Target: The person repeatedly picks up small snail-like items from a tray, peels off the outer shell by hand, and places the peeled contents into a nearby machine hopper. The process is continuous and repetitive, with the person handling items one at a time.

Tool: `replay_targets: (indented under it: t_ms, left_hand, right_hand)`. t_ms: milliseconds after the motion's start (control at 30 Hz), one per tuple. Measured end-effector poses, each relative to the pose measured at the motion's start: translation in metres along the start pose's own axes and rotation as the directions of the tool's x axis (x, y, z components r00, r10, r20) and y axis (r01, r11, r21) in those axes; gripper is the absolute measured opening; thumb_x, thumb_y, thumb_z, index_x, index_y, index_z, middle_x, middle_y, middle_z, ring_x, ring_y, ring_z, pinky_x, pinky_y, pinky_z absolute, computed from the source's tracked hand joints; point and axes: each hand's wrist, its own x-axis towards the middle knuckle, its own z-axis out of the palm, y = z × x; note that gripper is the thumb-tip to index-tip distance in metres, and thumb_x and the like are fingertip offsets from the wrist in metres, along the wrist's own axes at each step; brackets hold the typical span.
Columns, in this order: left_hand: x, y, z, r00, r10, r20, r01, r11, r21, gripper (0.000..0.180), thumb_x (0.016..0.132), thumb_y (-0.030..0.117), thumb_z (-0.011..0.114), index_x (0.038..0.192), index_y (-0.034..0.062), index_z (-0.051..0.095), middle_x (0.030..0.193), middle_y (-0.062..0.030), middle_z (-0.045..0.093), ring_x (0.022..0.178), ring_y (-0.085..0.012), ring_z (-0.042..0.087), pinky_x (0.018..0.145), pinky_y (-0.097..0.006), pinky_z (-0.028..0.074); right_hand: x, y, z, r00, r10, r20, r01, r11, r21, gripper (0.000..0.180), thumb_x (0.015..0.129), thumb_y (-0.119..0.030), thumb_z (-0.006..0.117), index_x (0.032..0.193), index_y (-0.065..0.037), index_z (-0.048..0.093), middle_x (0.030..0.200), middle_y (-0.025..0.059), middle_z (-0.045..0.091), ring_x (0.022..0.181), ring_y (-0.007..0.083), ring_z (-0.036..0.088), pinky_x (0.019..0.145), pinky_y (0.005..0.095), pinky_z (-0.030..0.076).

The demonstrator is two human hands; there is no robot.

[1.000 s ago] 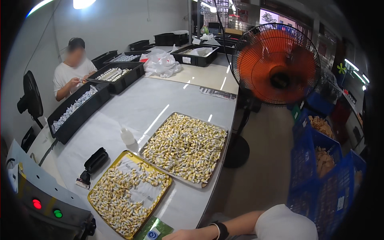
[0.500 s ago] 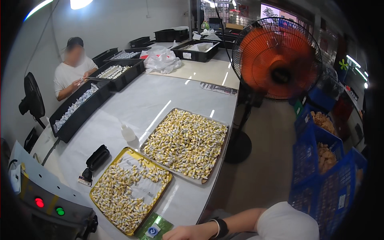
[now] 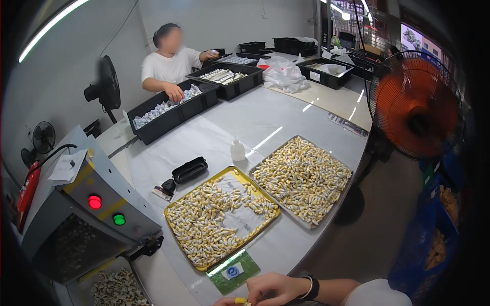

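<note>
At the lower edge my right hand, with a dark band on its wrist, has its fingers bent and closed. Only the fingers of my left hand show beside it, one with a yellow cover on its tip. The fingertips of both hands meet, and a small pale bit shows between them, mostly cut off by the frame. Just beyond lies a green mat with a blue ring on a white patch. A yellow-rimmed tray holds many small yellow-and-white pieces. A second tray beside it is covered with similar pieces.
A white bottle and an open black case stand beyond the trays. At left is a grey machine with red and green buttons. Across the table a person reaches into a black bin. An orange fan stands right.
The view has swung left and down, bringing the machine further in and my left fingers into sight. My right hand now bends against them. The person across has one hand lowered into the bin.
</note>
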Motion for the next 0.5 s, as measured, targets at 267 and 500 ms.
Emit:
replay_targets:
  t_ms: [267,500]
  left_hand:
    - [0.0023,0.0018,0.0029,0.999,0.016,0.035,-0.016,1.0,0.003,0.022,0.08,-0.002,0.064,0.1,-0.0016,0.056,0.087,-0.0059,0.064,0.076,-0.0098,0.06,0.064,-0.02,0.047]
    - [0.0031,0.0007,0.0026,0.998,0.03,0.063,-0.029,0.999,-0.024,0.022,0.079,-0.002,0.064,0.1,-0.0018,0.056,0.088,-0.006,0.064,0.077,-0.0099,0.06,0.066,-0.02,0.047]
  right_hand:
    - [-0.0014,-0.0025,-0.0004,1.0,0.017,-0.022,-0.016,1.0,0.025,0.01,0.078,-0.01,0.068,0.078,-0.003,0.061,0.065,0.0057,0.05,0.052,0.0159,0.047,0.048,0.0269,0.035]
    - [-0.0028,-0.0021,-0.0008,0.999,0.026,-0.029,-0.025,0.999,0.022,0.01,0.077,-0.01,0.069,0.077,-0.003,0.062,0.065,0.0058,0.05,0.053,0.016,0.047,0.048,0.0268,0.035]
